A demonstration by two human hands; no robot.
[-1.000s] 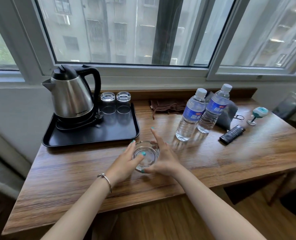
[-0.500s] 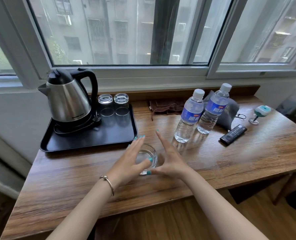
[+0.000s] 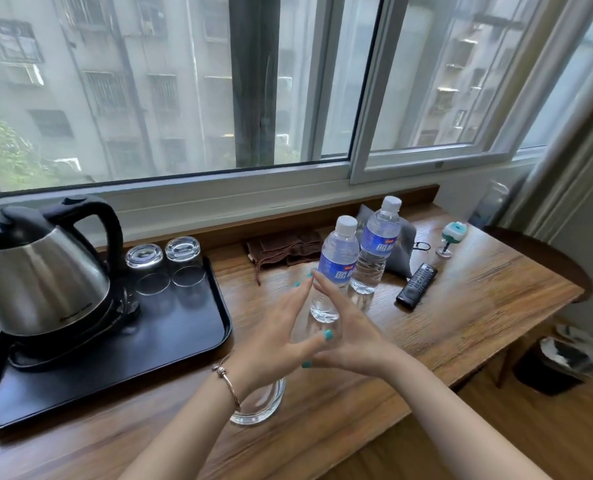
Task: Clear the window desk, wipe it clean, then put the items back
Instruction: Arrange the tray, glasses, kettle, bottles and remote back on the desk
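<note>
Both hands empty. Left hand and right hand are raised above the desk, fingers straight and spread, fingertips and thumbs nearly meeting; neither holds anything. The glass ashtray sits on the desk at 6 o'clock of the left hand, partly hidden under the wrist, just off the black tray edge at its 9 o'clock.

Handling guess: thick clear glass, probably heavy for its bulk, rigid, slick, breakable if dropped. Best taken by opposite sides of the rim, thumb against fingers, or cupped in both hands.

At 12 o'clock of the hands stand two water bottles, light and squashy; take them round the middle. The remote lies at their 3 o'clock. The kettle and two upturned glasses stand on the tray.
</note>
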